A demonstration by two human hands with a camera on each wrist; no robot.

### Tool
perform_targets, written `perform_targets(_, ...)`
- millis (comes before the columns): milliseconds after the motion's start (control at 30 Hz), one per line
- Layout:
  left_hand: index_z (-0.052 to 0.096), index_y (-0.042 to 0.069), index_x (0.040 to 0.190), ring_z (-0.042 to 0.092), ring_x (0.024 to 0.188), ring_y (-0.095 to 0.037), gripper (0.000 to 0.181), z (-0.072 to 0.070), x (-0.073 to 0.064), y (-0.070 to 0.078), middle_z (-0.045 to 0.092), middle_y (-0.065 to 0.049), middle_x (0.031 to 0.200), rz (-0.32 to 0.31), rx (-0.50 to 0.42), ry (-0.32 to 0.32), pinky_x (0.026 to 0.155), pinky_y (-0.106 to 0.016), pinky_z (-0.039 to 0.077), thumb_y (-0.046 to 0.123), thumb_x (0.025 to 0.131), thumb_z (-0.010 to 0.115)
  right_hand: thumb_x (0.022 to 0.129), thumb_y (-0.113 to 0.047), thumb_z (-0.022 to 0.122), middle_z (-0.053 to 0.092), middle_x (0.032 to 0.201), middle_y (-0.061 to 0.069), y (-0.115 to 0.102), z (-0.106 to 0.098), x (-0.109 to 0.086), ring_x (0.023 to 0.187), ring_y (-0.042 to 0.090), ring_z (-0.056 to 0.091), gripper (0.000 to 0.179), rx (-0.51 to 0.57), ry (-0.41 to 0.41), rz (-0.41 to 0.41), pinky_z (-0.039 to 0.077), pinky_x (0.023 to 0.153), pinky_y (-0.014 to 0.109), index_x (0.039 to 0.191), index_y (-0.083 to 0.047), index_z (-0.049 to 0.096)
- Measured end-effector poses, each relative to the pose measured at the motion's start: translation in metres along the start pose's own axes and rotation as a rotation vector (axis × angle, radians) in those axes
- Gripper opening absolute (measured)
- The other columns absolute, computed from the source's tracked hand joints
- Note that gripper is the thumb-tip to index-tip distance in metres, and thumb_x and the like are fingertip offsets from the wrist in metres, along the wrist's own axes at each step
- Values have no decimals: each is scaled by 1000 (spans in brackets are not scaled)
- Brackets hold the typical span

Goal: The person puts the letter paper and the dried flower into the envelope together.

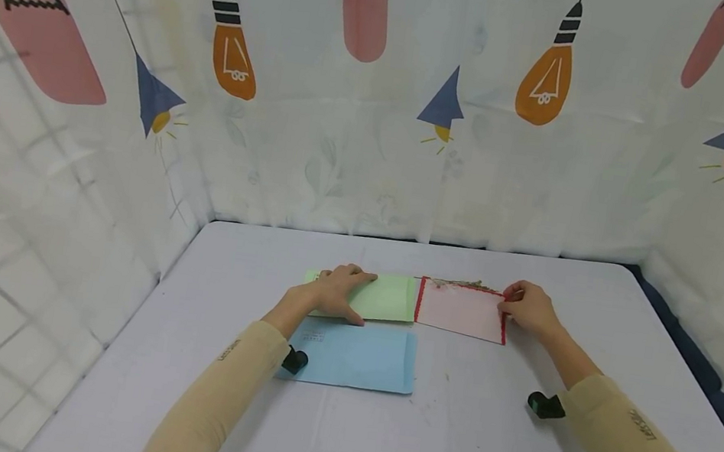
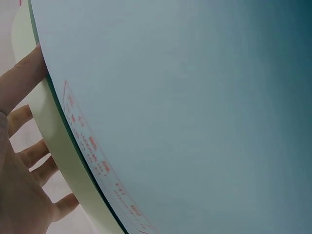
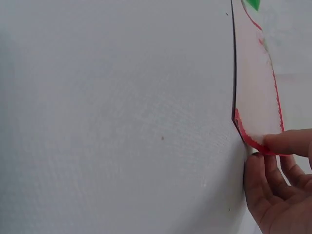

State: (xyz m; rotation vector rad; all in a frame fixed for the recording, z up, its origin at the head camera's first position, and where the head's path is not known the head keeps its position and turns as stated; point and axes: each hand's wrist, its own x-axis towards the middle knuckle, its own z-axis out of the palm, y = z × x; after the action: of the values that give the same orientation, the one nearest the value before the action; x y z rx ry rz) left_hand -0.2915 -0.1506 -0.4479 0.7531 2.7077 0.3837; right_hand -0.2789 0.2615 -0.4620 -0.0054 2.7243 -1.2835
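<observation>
A light green envelope (image 1: 389, 299) lies flat, with my left hand (image 1: 339, 292) resting across it. The fingers are spread toward its far side and the thumb lies by its near edge. Beside it on the right is a pale pink envelope (image 1: 461, 313) with a red border and a leafy pattern along its far edge. My right hand (image 1: 527, 307) pinches its right end between thumb and fingers; the right wrist view shows that red-edged end (image 3: 258, 144) bent up slightly. Nearer to me a light blue envelope (image 1: 354, 356) lies flat, with red print showing in the left wrist view.
All three envelopes lie on a white-covered table (image 1: 464, 441). A patterned cloth (image 1: 386, 152) with lamp prints hangs behind and at the sides. A small black device (image 1: 545, 406) sits by the right cuff, another (image 1: 295, 360) by the left cuff, over the blue envelope.
</observation>
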Motion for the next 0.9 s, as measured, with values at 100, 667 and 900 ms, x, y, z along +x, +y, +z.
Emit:
perform_targets(100, 33, 25, 163, 33, 144, -30, 97, 0, 0, 0, 35, -10, 158, -1, 5, -1, 113, -60, 24, 50, 84, 84, 99, -7, 63, 62, 108, 22, -1, -1, -1, 84, 23, 64, 31, 54, -9, 24, 56, 70, 26, 123, 10, 54)
perform_targets(667, 33, 25, 162, 33, 144, -30, 98, -1, 2, -1, 35, -10, 158, 1, 4, -4, 113, -60, 25, 50, 83, 84, 106, -12, 58, 54, 130, 27, 12, -18, -6, 97, 19, 61, 44, 266, -72, 72, 55, 80, 21, 142, 11, 45)
perform_targets(900, 34, 24, 162, 34, 143, -30, 98, 0, 2, -1, 36, -10, 156, -2, -5, 0, 112, -60, 25, 49, 83, 85, 105, -10, 58, 53, 130, 26, 10, -16, -5, 93, 12, 62, 45, 358, -79, 57, 54, 81, 21, 141, 12, 43)
